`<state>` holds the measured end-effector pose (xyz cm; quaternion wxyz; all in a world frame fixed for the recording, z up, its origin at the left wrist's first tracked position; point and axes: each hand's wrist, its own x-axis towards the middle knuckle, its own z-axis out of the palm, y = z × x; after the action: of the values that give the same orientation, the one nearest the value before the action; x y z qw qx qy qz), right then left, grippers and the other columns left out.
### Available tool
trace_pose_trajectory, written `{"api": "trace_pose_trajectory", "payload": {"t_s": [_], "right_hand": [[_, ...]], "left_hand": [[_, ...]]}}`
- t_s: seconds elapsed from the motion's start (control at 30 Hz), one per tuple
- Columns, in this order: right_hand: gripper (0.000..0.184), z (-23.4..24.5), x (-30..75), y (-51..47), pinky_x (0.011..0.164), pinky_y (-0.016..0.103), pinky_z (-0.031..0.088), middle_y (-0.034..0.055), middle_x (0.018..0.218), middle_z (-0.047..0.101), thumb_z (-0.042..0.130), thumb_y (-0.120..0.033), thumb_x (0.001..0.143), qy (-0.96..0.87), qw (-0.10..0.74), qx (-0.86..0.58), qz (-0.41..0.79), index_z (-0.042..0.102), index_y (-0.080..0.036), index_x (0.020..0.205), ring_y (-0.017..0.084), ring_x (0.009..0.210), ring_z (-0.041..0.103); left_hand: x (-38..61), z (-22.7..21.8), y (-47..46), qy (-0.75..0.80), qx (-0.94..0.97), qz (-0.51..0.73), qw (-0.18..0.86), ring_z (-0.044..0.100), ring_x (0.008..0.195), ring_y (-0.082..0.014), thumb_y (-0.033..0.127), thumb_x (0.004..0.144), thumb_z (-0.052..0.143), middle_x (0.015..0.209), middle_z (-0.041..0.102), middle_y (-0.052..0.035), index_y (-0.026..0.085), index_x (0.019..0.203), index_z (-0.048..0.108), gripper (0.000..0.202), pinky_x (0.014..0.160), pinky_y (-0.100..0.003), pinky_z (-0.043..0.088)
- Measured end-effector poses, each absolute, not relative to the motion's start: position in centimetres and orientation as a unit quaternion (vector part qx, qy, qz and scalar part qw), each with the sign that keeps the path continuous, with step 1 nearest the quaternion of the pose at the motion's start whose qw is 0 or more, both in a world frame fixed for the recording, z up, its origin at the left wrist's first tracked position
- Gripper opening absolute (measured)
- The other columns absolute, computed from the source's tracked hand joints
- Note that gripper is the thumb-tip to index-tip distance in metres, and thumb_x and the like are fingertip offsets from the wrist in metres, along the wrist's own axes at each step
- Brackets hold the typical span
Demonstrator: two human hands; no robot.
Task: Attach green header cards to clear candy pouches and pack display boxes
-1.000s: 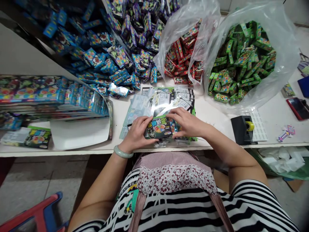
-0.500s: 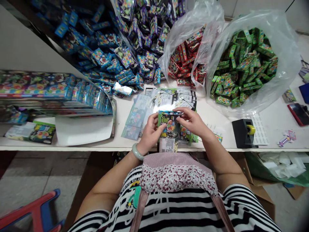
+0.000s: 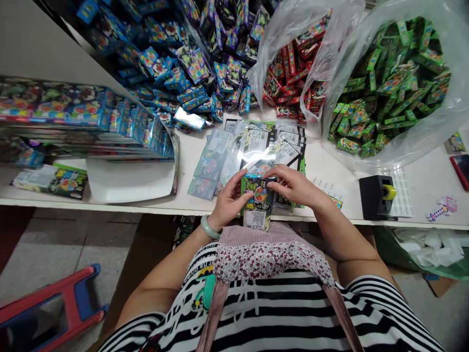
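Note:
A black and green printed packet (image 3: pixel 257 203) with a colourful wheel picture and a pale code label is held upright near the table's front edge. My left hand (image 3: pixel 227 204) grips its left side, thumb across the front and fingers behind. My right hand (image 3: pixel 289 186) pinches its upper right edge, fingertips at the top. A strip of blue shows along the packet's top; what lies inside is mostly hidden. Beyond the hands, flat printed plastic bags (image 3: pixel 256 139) with barcodes lie overlapped, and translucent ones (image 3: pixel 209 164) lie to their left.
Small blue boxes (image 3: pixel 157 63) and purple boxes (image 3: pixel 194 61) are heaped at the back. Clear bags hold red boxes (image 3: pixel 284 80) and green boxes (image 3: pixel 388 98). A carton (image 3: pixel 132 181) with stacked packets stands left; a tape dispenser (image 3: pixel 375 195) stands right. A stool (image 3: pixel 62 308) is below left.
The head view has shifted, so the bags at the back appear higher and further right. Both hands stay on the packet, which looks slightly lower in the picture.

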<state>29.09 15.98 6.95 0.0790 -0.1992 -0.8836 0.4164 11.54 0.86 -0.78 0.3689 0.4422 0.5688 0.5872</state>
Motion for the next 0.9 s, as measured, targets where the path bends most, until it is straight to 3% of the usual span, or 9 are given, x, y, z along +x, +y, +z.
{"api": "trace_pose_trajectory", "payload": {"t_s": [0.1, 0.2, 0.3, 0.37, 0.47, 0.6, 0.73, 0.9], "right_hand": [[0.017, 5.9, 29.1, 15.5, 0.081, 0.036, 0.054, 0.0045, 0.103, 0.064, 0.056, -0.030, 0.095, -0.873, 0.099, -0.213, 0.427, 0.064, -0.027, 0.110, 0.018, 0.089, 0.062], [0.023, 4.0, 28.9, 14.0, 0.082, 0.038, 0.055, 0.0049, 0.108, 0.064, 0.057, -0.033, 0.093, -0.822, 0.183, -0.268, 0.468, 0.061, -0.029, 0.115, 0.019, 0.095, 0.063], [0.038, 2.4, 28.6, 12.3, 0.079, 0.038, 0.058, 0.0039, 0.109, 0.064, 0.061, -0.036, 0.089, -0.737, 0.268, -0.352, 0.511, 0.053, -0.033, 0.126, 0.019, 0.090, 0.065], [0.040, 2.1, 28.5, 11.5, 0.079, 0.039, 0.058, 0.0031, 0.106, 0.065, 0.061, -0.038, 0.088, -0.713, 0.282, -0.370, 0.525, 0.052, -0.033, 0.127, 0.018, 0.087, 0.066], [0.040, 2.9, 28.6, 11.6, 0.076, 0.039, 0.057, 0.0041, 0.113, 0.066, 0.059, -0.038, 0.090, -0.748, 0.251, -0.341, 0.510, 0.053, -0.033, 0.129, 0.018, 0.083, 0.065], [0.035, 4.7, 28.9, 13.0, 0.079, 0.037, 0.055, 0.0041, 0.128, 0.066, 0.058, -0.037, 0.091, -0.820, 0.165, -0.284, 0.468, 0.059, -0.033, 0.126, 0.019, 0.092, 0.066], [0.027, 5.6, 29.2, 13.9, 0.079, 0.033, 0.053, 0.0017, 0.116, 0.071, 0.055, -0.037, 0.095, -0.835, 0.112, -0.256, 0.475, 0.064, -0.031, 0.119, 0.016, 0.086, 0.066], [0.024, 5.6, 29.2, 13.6, 0.081, 0.033, 0.052, 0.0022, 0.109, 0.073, 0.053, -0.038, 0.097, -0.844, 0.107, -0.231, 0.471, 0.066, -0.028, 0.114, 0.016, 0.090, 0.067]], "left_hand": [[10.9, -0.4, 1.1, 0.561, 0.457, 0.571, 0.388, 0.069, 0.103, -0.0209, 0.038, 0.083, 0.074, 0.122, 0.067, -0.0077, 0.027, 0.130, 0.056, 0.052, 0.086, -0.036, 0.062], [10.2, -0.1, 1.2, 0.554, 0.463, 0.561, 0.405, 0.070, 0.096, -0.0186, 0.036, 0.082, 0.075, 0.110, 0.070, -0.0055, 0.026, 0.126, 0.056, 0.049, 0.083, -0.033, 0.063], [9.8, 0.1, 1.1, 0.559, 0.460, 0.561, 0.402, 0.070, 0.097, -0.0179, 0.035, 0.083, 0.074, 0.113, 0.069, -0.0058, 0.026, 0.127, 0.055, 0.049, 0.084, -0.032, 0.062], [9.7, 0.1, 1.0, 0.561, 0.459, 0.560, 0.400, 0.070, 0.099, -0.0182, 0.035, 0.084, 0.073, 0.116, 0.068, -0.0062, 0.027, 0.131, 0.052, 0.052, 0.085, -0.033, 0.062], [9.5, 0.3, 1.3, 0.555, 0.478, 0.552, 0.397, 0.069, 0.103, -0.0191, 0.036, 0.084, 0.074, 0.120, 0.067, -0.0066, 0.029, 0.134, 0.051, 0.055, 0.087, -0.033, 0.062], [9.6, 0.8, 1.8, 0.557, 0.508, 0.551, 0.358, 0.069, 0.103, -0.0193, 0.037, 0.087, 0.071, 0.119, 0.067, -0.0071, 0.026, 0.126, 0.057, 0.043, 0.089, -0.035, 0.061], [10.0, 1.1, 1.6, 0.582, 0.515, 0.549, 0.308, 0.069, 0.096, -0.0172, 0.038, 0.090, 0.066, 0.108, 0.070, -0.0061, 0.021, 0.113, 0.063, 0.029, 0.087, -0.033, 0.059], [10.4, 0.9, 0.9, 0.592, 0.519, 0.547, 0.284, 0.068, 0.091, -0.0158, 0.036, 0.092, 0.063, 0.100, 0.071, -0.0047, 0.020, 0.105, 0.065, 0.020, 0.084, -0.030, 0.057]]}}
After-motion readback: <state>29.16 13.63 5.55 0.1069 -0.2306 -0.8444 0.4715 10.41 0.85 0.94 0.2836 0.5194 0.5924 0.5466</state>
